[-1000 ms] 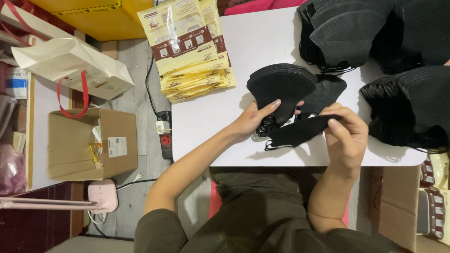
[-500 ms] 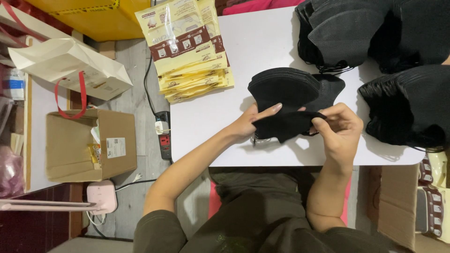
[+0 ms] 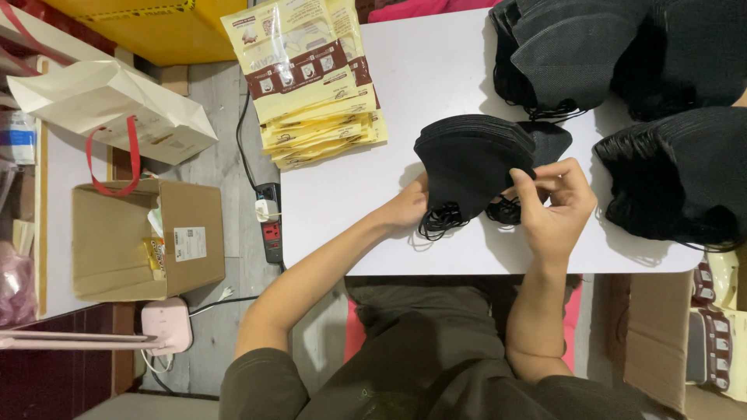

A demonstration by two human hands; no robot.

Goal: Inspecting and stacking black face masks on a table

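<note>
A small stack of folded black face masks (image 3: 471, 159) stands on edge on the white table (image 3: 436, 70), ear loops dangling at its lower side. My left hand (image 3: 406, 208) grips the stack's left lower edge. My right hand (image 3: 554, 204) pinches its right side with thumb and fingers. Another black mask (image 3: 548, 140) lies flat just behind the stack.
Large heaps of black masks (image 3: 591, 47) (image 3: 677, 175) fill the table's far right. A pile of yellow-and-brown packets (image 3: 311, 78) lies at the table's far left. On the floor to the left: an open cardboard box (image 3: 148, 237), a white paper bag (image 3: 109, 109), a power strip (image 3: 271, 225).
A second ago both hands held one mask flat on the table beside the stack. Now that mask has joined the stack, and both hands hold the stack upright between them.
</note>
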